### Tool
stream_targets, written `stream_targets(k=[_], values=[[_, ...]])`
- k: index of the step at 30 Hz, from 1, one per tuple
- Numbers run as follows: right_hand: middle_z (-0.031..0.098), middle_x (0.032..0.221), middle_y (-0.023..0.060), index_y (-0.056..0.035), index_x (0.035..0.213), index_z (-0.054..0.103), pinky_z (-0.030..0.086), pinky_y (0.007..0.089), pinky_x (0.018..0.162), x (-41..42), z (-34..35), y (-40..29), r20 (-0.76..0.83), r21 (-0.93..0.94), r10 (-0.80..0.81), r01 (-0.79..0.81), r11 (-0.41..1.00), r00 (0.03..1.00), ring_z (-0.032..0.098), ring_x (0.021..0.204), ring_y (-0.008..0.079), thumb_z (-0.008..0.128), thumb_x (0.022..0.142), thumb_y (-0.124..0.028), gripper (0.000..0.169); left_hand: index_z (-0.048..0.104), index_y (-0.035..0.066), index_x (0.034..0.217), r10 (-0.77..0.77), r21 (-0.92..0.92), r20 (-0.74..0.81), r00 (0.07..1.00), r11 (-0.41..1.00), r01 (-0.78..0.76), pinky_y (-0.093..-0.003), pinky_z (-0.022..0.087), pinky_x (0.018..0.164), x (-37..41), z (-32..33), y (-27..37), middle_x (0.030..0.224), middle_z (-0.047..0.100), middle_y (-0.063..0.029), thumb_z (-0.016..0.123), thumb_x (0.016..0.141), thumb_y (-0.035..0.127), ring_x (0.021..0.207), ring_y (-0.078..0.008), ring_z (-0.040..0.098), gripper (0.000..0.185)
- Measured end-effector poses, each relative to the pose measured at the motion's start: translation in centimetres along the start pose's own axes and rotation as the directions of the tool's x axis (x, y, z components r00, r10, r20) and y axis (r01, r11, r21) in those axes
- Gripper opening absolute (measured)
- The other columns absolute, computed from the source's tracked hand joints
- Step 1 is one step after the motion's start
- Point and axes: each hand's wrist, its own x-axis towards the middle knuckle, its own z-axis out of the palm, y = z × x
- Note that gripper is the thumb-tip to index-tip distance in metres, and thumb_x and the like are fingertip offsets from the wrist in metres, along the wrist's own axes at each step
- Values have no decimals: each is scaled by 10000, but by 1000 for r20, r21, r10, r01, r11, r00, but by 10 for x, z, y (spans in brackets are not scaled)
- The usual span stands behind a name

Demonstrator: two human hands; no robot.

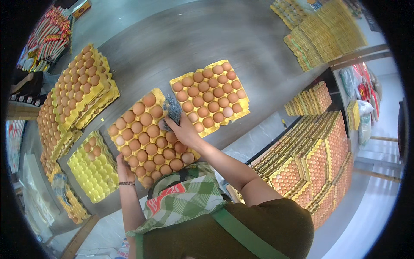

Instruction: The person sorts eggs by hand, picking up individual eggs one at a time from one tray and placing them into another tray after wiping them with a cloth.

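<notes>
A yellow moulded egg tray (157, 94) full of brown eggs tilts close in front of my apron. My left hand (125, 170) grips its lower left edge, with the fingers hidden beneath. Over the tray's right side, my right hand (185, 129) holds a grey scouring pad (173, 110), which looks like steel wool. The pad lies against eggs near that edge, and the fingers partly cover one of them. Just beyond, a second yellow tray (201, 133) filled with brown eggs rests on the grey table (152, 48).
Stacked trays of eggs (77, 84) stand at the left. Nearer is a yellow tray (93, 176) with a few eggs at one end. Large egg stacks (310, 162) fill the right side beyond the table edge. Piled egg trays (326, 35) sit at the far right.
</notes>
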Motion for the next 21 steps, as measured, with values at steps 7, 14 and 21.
stream_targets(k=[7,14,21], values=[[670,1128,93,4,1244,600,480,338,909,51,-117,-51,-216,43,-13,23,999,976,616,1017,184,620,957,-354,460,515,69,1346,-2,-4,324,946,1000,3,-402,420,1055,2,138,6,1317,573,-73,518,1006,371,1226,-227,535,455],[682,1036,56,-3,1112,676,494,330,840,84,-230,-54,-403,-21,217,-247,969,889,617,921,168,654,920,-412,453,553,148,1289,-248,157,312,917,966,208,-394,440,965,30,257,-43,1229,546,-38,678,874,451,1111,-210,503,529],[658,1086,79,-27,1167,651,482,337,763,106,-271,-3,-348,52,293,-294,954,891,591,932,192,680,866,-519,577,517,144,1305,-282,263,286,916,942,208,-399,445,970,62,279,-68,1244,532,-42,696,863,393,1108,-219,504,538]])
